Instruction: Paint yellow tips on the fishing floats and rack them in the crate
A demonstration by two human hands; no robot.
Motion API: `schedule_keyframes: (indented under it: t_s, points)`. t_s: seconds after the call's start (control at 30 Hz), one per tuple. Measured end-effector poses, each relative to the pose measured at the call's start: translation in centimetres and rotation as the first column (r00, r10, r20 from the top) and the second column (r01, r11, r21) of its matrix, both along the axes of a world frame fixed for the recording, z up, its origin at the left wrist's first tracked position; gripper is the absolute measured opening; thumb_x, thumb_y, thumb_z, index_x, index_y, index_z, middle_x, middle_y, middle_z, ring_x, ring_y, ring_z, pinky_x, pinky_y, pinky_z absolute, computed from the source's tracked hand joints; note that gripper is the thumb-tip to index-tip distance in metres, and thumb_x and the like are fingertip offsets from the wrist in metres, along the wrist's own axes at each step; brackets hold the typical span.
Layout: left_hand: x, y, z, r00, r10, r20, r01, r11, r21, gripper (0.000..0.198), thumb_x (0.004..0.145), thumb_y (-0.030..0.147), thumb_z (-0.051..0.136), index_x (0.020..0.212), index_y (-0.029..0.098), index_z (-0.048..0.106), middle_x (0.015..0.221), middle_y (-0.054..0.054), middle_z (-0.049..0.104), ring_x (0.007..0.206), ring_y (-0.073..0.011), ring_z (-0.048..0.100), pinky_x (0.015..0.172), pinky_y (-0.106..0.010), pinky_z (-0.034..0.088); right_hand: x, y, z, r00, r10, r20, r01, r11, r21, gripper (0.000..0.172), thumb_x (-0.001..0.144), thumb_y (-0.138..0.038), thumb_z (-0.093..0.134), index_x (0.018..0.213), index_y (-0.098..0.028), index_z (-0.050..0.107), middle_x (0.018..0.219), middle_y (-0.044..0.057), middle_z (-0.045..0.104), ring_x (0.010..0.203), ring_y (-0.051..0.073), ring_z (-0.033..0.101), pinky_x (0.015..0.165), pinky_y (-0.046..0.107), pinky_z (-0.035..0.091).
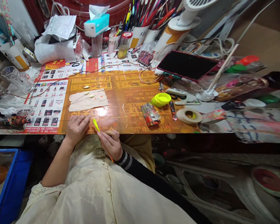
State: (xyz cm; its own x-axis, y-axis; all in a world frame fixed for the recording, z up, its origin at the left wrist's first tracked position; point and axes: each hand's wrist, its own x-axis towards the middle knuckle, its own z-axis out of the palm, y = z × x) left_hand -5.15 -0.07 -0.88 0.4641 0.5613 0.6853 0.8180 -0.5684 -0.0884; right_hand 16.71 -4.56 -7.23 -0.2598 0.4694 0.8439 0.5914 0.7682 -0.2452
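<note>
My right hand (111, 143) is closed round a slim stick (95, 124) that looks like a brush, with a bright yellow tip and an orange lower end. Beside it, at the table's front edge, my left hand (77, 127) has its fingers bent and closed on a thin dark wire (60, 120) running in from the left. The fingertips of the left hand are hidden. Beyond it lies a pale cloth (98, 104), with several small white leaf-shaped pieces (91, 96) on thin wires over and near it. A bright yellow cup (162, 99) stands to the right.
Right of my hands are a paint-stained box (150, 115), a tape roll (189, 116) and a phone (188, 65). Along the back stand a tissue box (96, 25), a red-lidded jar (124, 46) and brush-filled cups (138, 35). A glass (17, 79) is at left.
</note>
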Motion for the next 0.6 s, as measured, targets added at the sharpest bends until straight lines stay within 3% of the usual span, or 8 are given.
schedule_keyframes:
  t_s: [0.6]
  points:
    - [0.15,0.22,0.25,1.0,-0.018,-0.006,0.018,0.998,0.056,0.033,0.096,0.024,0.062,0.128,0.023,0.062,0.103,-0.006,0.074,0.084,-0.0183,0.063,0.079,-0.034,0.04,0.55,0.04,-0.55,0.996,0.049,-0.072,-0.045,0.997,0.055,0.069,0.09,-0.008,0.062,0.153,-0.024,0.039,0.11,0.006,0.074,0.097,0.018,0.059,0.094,0.041,0.049]
